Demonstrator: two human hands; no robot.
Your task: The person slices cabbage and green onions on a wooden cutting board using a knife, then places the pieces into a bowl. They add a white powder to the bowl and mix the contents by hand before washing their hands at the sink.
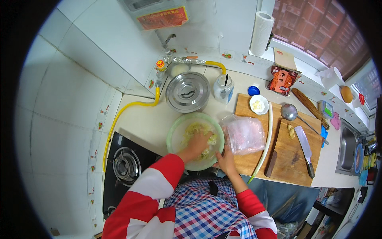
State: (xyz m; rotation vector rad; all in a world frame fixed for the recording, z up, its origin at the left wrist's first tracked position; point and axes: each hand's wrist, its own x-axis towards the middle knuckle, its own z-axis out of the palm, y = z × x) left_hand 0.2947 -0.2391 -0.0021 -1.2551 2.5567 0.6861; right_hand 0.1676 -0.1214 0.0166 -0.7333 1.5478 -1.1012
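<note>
My left hand [199,144] is down inside a pale green bowl [170,140], in shredded pale yellow-green vegetable [195,129] that looks like cabbage. Its fingertips are partly hidden, so its grip is unclear. At the bowl's lower right, my right hand [224,161] holds the rim. A clear plastic bag [245,135] with pinkish contents lies just beyond this hand, partly over a wooden cutting board [243,103]. A long white-and-green scallion [267,143] lies across that board, right of the bag.
Behind the bowl stand a lidded steel pot [188,92] and an open jar [223,89]. A small white bowl [259,104], a ladle [289,112], ginger [291,131] and a cleaver [303,145] are on the boards at right. A gas burner [126,165] is at left, a sink [347,146] far right.
</note>
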